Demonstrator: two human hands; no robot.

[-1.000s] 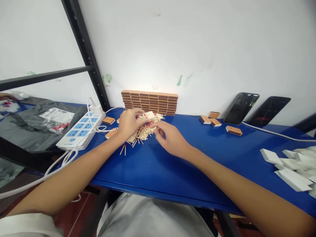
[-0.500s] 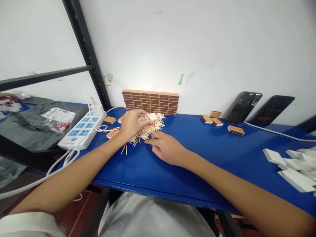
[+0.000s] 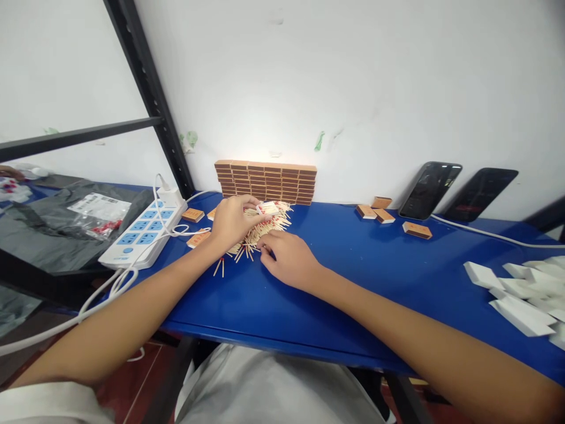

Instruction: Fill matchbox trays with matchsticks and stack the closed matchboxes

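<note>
My left hand [image 3: 233,221] pinches a small white matchbox tray [image 3: 267,208] between thumb and fingers, with red-tipped matches lying in it. Beneath and around the tray spreads a heap of loose matches [image 3: 279,223]. My right hand [image 3: 289,259] is at the near right side of the heap, its fingers curled in toward the matches. Whether its fingertips hold any match is too small to make out. Behind both hands, a stack of brown matchboxes [image 3: 267,179] stands against the wall.
A white power strip [image 3: 143,227] with cables lies left, near orange matchbox sleeves [image 3: 193,215]. Several sleeves [image 3: 417,229] rest on the right. Two phones [image 3: 430,189] lean on the wall. White trays [image 3: 523,312] pile at the right edge of the blue table [image 3: 353,277].
My right hand has shifted slightly up and left, and its fingers have curled inward at the match heap. My left hand keeps its hold on the tray. The whole view has shifted slightly.
</note>
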